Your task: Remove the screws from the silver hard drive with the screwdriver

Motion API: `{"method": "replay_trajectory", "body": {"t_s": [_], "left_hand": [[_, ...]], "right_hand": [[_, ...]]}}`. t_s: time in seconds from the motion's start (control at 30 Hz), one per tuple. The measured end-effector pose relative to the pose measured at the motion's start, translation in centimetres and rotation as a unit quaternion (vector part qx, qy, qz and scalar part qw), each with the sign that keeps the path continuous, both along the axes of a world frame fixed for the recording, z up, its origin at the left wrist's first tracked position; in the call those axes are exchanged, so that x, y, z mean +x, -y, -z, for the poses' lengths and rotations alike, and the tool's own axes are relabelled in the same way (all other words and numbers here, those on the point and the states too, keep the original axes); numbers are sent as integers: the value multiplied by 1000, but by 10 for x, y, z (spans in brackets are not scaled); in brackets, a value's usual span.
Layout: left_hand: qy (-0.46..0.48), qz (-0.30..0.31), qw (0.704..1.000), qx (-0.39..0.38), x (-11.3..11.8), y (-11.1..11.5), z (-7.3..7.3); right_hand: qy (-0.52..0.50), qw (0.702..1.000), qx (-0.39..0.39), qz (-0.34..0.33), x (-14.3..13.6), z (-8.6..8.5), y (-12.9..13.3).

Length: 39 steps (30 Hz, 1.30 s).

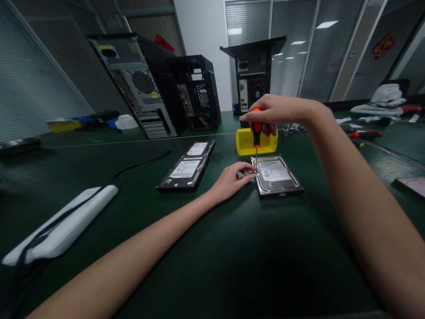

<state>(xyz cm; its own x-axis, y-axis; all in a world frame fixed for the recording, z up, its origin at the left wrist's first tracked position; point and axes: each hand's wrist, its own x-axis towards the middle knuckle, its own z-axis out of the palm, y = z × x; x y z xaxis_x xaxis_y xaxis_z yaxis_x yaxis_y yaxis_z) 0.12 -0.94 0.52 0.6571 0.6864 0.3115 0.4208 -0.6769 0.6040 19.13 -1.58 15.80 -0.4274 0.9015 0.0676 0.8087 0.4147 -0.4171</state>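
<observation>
My right hand [265,113] grips an orange-and-black screwdriver [256,130] from above. Its shaft points straight down, with the tip at the left edge of a hard drive [275,173] lying label up on the table. Beside that tip, the thumb and forefinger of my left hand [235,177] come together in a pinch against the drive's edge; whatever is between them is too small to make out. Just behind the drive stands a yellow plastic tray [245,144], partly covered by my right hand and the screwdriver.
Two more hard drives [186,169] lie end to end on the green table [212,261]. At left sits a white power strip-like block [66,226] with a black cord. Computer cases [156,88] stand behind. Red-and-black pliers-like tools [368,134] and small items lie at right.
</observation>
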Motion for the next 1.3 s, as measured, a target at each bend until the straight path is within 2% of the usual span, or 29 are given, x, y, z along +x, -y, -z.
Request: {"method": "replay_trajectory", "body": {"t_s": [1.3], "left_hand": [[-4,5,1000,2,1,-1,0]], "right_hand": [[7,1000,9,2,0,2,-4]]}}
